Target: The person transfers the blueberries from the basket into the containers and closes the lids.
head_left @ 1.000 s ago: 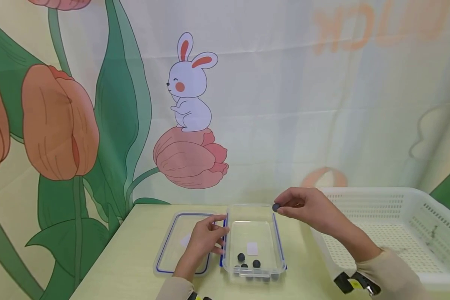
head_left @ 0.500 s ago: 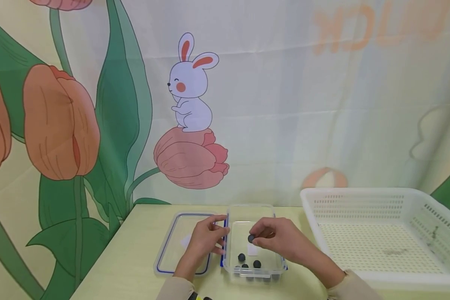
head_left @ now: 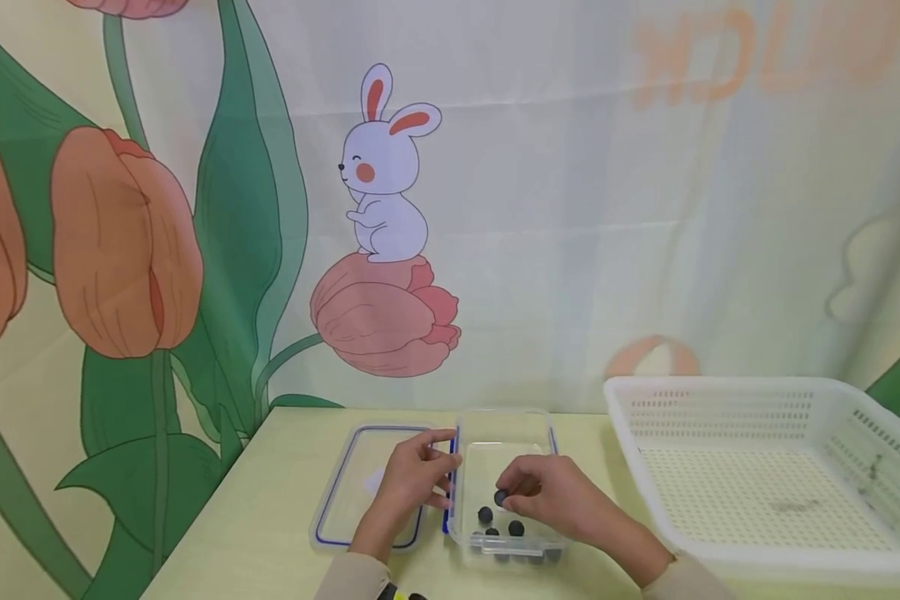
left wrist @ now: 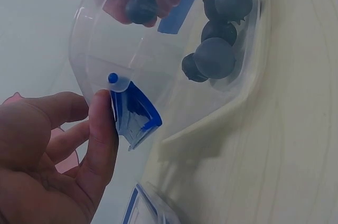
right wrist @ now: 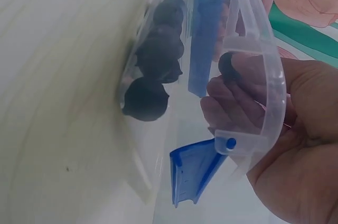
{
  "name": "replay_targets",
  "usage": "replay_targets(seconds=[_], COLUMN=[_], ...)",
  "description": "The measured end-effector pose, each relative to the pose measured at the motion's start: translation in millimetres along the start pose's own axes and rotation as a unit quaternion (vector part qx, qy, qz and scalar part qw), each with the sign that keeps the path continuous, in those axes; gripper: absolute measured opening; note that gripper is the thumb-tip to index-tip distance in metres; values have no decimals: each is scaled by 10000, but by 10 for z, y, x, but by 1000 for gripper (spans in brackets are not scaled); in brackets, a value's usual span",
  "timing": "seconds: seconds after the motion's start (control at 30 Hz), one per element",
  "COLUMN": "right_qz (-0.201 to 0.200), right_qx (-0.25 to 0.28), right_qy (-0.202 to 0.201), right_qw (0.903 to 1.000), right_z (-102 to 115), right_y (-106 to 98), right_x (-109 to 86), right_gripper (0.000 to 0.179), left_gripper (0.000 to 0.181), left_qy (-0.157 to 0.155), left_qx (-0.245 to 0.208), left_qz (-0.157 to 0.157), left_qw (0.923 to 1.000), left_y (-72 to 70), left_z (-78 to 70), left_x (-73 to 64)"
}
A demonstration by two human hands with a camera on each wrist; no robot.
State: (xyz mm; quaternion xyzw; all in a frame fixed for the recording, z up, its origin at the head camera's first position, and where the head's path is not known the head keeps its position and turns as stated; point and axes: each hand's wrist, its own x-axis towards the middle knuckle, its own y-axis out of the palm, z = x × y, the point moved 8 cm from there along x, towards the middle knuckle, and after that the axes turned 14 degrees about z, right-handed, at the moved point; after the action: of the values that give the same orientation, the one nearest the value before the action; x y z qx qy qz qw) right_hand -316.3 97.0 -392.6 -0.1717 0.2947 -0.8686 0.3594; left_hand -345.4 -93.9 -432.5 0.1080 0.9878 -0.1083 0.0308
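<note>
A clear plastic box (head_left: 487, 457) with blue clip latches stands uncovered on the table. Several blueberries (left wrist: 215, 57) lie on its floor, gathered at the near end. My left hand (head_left: 408, 479) holds the box's left rim, thumb close by a hanging blue latch (left wrist: 134, 113). Inside the box, my right hand (head_left: 562, 497) pinches one blueberry (head_left: 501, 497) between thumb and fingertips, low over the others. Through the clear wall, both wrist views show this dark berry at the fingertips. The palm and lower fingers of the right hand are partly hidden in the head view.
The box's clear lid (head_left: 345, 518), with a blue seal, lies flat on the table to the left. A large white perforated basket (head_left: 720, 385) stands at the right. Behind the pale table (head_left: 247, 500) hangs a printed curtain (head_left: 540, 208).
My right hand has moved left and down with the blueberry, from beside the box's far right corner into the box. My left hand has stayed at the left rim.
</note>
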Motion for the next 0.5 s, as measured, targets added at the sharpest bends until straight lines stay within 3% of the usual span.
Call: replay_targets(seconds=[0.5], right_qz=[12], right_qx=[-141], right_qy=[-7], right_qw=[9999], right_z=[122], right_y=[-64], right_x=[-48], right_gripper=[11], left_gripper=[47], left_qy=[54], left_qx=[-10], left_qz=[26], left_qw=[10000], left_y=[0], left_z=[-16], left_x=[-18])
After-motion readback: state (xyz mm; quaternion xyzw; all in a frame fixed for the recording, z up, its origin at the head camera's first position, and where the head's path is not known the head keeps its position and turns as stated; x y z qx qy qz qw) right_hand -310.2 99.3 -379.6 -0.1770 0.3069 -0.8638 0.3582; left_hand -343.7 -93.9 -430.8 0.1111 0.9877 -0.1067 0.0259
